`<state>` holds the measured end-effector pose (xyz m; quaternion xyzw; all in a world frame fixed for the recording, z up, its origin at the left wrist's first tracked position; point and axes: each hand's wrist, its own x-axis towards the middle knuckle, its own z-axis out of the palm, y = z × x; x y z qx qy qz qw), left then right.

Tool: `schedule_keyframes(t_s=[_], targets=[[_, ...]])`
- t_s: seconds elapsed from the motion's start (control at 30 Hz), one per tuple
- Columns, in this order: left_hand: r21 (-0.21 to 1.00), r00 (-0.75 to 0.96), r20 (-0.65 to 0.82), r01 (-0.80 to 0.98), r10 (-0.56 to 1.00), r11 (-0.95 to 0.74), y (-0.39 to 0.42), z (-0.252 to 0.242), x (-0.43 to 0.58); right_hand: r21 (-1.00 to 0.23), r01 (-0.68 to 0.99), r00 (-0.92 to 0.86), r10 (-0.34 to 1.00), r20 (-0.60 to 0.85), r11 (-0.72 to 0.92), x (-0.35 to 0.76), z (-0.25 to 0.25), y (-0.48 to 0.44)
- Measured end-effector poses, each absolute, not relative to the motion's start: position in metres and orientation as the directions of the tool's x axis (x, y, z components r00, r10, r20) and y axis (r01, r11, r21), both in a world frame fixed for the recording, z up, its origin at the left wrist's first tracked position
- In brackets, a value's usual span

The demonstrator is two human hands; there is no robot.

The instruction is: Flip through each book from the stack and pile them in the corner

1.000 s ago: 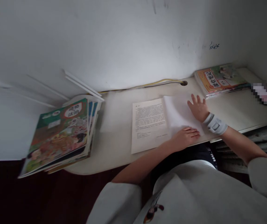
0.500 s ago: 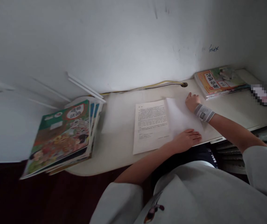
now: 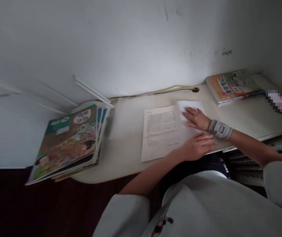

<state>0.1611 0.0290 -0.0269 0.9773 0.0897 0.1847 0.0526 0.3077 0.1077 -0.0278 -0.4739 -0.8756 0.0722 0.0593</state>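
An open book [image 3: 159, 131] lies on the white desk, with a page of printed text on its left side and a blank white page [image 3: 182, 107] on its right. My right hand [image 3: 196, 118], a grey band round its wrist, rests flat on the blank page with fingers spread. Near the lower edge of that same page is my left hand [image 3: 197, 144], its fingers stretched out to the right. Neither hand holds anything. Both hands and the left forearm cover part of the right page.
A stack of books [image 3: 67, 141] with a green cover overhangs the desk's [image 3: 123, 154] left end. Another stack [image 3: 232, 87] lies at the back right, beside a blurred-out phone-like item [image 3: 279, 100]. A yellow cable [image 3: 165, 88] runs along the wall into a hole.
My right hand has moved left from the page's outer edge onto its middle, and its fingers have spread. The right page now lies flatter. My left hand has barely shifted.
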Motion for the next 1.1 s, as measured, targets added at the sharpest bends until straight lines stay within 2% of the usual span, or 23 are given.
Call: schedule_keyframes(t_s=[0.1,0.17,0.23,0.33,0.47,0.63,0.8,1.1], targets=[[0.262,0.736,0.488,0.390,0.469,-0.883,0.050,-0.013,0.116,-0.169,0.762,-0.628,0.777,0.038,0.624,0.297,-0.018,0.100],[0.349,0.485,0.515,0.634,0.707,-0.690,0.070,-0.014,0.073,-0.167,0.673,-0.723,0.689,0.060,0.721,0.285,-0.012,0.096],[0.395,0.252,0.475,0.796,0.843,-0.460,0.086,-0.024,0.030,-0.168,0.555,-0.819,0.571,0.065,0.815,0.273,-0.008,0.094],[0.475,0.063,0.347,0.848,0.936,-0.233,0.092,-0.049,-0.013,-0.165,0.445,-0.886,0.459,0.063,0.880,0.259,-0.011,0.096],[0.581,0.023,0.266,0.794,0.964,-0.179,0.082,-0.072,-0.023,-0.172,0.442,-0.875,0.466,0.134,0.880,0.261,-0.026,0.109],[0.598,0.027,0.214,0.786,0.976,-0.153,0.075,-0.071,-0.017,-0.201,0.458,-0.838,0.496,0.227,0.866,0.274,-0.043,0.115],[0.555,-0.017,0.163,0.829,0.986,-0.077,0.077,-0.068,-0.018,-0.153,0.495,-0.835,0.517,0.187,0.855,0.274,-0.037,0.114],[0.378,0.024,0.201,0.921,0.979,-0.100,0.079,-0.070,-0.013,-0.127,0.549,-0.810,0.564,0.164,0.826,0.296,-0.030,0.106]])
